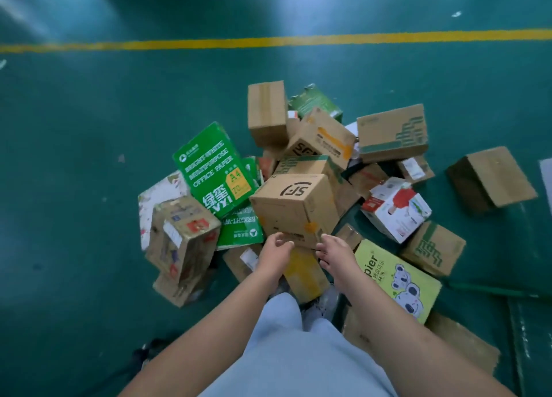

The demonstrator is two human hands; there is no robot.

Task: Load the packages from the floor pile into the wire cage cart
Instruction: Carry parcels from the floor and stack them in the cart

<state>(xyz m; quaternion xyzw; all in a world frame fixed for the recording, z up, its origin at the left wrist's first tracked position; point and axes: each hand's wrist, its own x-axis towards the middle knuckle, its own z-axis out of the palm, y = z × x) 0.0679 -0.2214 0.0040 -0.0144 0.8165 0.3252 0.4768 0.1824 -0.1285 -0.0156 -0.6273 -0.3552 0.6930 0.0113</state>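
Note:
A pile of packages lies on the green floor below me. At its middle sits a brown cardboard SF box [294, 207]. My left hand [276, 251] and my right hand [336, 251] reach down side by side just in front of that box's near lower edge, fingers loosely bent, holding nothing. Whether they touch the box is unclear. A green office paper box [213, 169] leans to the left of it. A yellow-green paper box with koalas [394, 280] lies to the right of my right arm. The wire cage cart is out of view.
A taped brown box [182, 241] stands at the pile's left. A white and red box [395, 207] and several brown cartons lie to the right, one [491, 180] apart from the pile. A yellow floor line [268, 41] runs across the far floor.

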